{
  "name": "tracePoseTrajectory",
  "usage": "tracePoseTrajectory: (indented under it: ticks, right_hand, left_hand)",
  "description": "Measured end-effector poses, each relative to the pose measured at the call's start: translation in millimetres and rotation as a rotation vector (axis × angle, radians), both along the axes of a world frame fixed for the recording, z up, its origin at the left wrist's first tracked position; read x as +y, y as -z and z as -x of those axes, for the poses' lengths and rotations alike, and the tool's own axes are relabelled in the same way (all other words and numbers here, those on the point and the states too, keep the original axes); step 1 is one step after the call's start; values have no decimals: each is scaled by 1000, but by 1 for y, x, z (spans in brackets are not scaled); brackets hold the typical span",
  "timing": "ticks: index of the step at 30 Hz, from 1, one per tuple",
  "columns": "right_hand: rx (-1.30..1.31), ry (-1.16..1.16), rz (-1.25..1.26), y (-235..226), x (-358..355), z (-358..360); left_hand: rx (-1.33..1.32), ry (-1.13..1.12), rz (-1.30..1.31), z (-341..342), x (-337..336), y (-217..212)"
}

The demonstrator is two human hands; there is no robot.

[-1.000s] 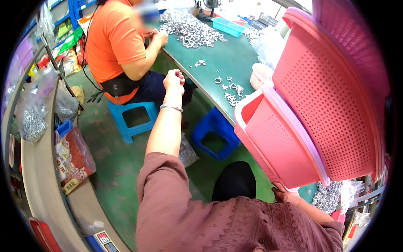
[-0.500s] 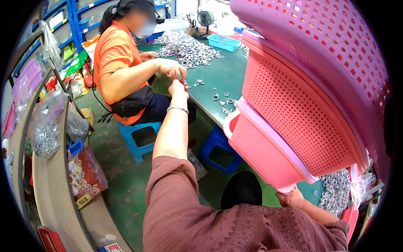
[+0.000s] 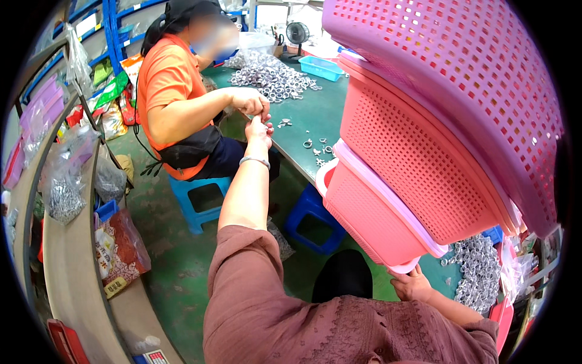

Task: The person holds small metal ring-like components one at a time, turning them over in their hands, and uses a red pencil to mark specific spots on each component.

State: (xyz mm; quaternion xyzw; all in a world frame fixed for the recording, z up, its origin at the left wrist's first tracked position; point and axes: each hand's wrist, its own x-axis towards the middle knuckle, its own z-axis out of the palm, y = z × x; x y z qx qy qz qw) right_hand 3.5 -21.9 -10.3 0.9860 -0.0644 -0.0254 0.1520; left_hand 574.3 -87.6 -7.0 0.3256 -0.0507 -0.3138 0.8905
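Note:
My left hand point(image 3: 259, 131) is stretched out over the table's left edge, fingers closed and touching a co-worker's hand point(image 3: 250, 102). Whatever lies between the two hands is too small or hidden to make out. Low on the right, my right hand point(image 3: 413, 285) grips the lower end of a small pink basket point(image 3: 373, 209). That basket is tilted in a stack with a larger coral-pink basket point(image 3: 412, 151) and a big purple basket point(image 3: 448, 73). The stack hides much of the table's right side.
The green table point(image 3: 297, 136) bears a heap of metal rings point(image 3: 273, 79), a blue tray point(image 3: 321, 68) and a fan point(image 3: 297, 33). More ring parts point(image 3: 479, 267) lie at right. A blue stool point(image 3: 315, 221) stands below; shelves point(image 3: 73, 261) with bags line the left.
The co-worker's other hand has risen from the table to the face. The stacked baskets have shifted slightly left in view. My left hand still meets the co-worker's hand.

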Motion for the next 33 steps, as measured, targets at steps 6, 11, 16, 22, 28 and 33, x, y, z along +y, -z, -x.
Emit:
tracePoseTrajectory:
  ticks: [6, 11, 16, 22, 28, 33]
  right_hand:
    - [-45, 4, -48, -4, -1, 2]
    - [-46, 30, -83, -12, 3, 7]
    - [-101, -23, -175, -16, 2, 0]
    - [-162, -69, -210, -17, 7, 7]
    - [-247, -123, -291, -13, 1, 16]
    - [-589, -127, -662, -26, 12, 21]
  left_hand:
    - [70, 94, 6, -6, 6, 4]
    - [81, 168, -16, -8, 24, 28]
    - [137, 196, -19, 6, 114, 91]
    - [416, 169, -66, 112, 189, 145]
    - [206, 351, -62, 246, 224, 98]
    - [-60, 776, -23, 346, 217, 20]
